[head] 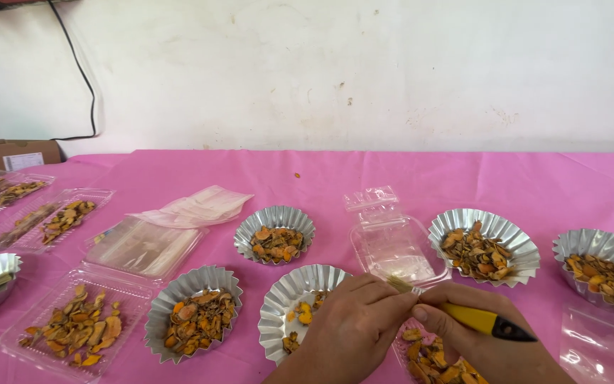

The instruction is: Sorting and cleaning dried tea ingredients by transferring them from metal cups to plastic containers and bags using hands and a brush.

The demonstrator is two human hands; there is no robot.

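The right hand point(474, 331) grips a yellow brush point(463, 315) tight, the left hand point(353, 323) pinches its bristles point(399, 284) just above a fluted foil cup point(286, 299), so pick gently.

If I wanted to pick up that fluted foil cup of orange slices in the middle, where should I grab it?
Pinch the foil cup by its flared, crimped rim, coming from above at the far edge. The rim stands proud of the pink tablecloth, and that side looks free of neighbours.
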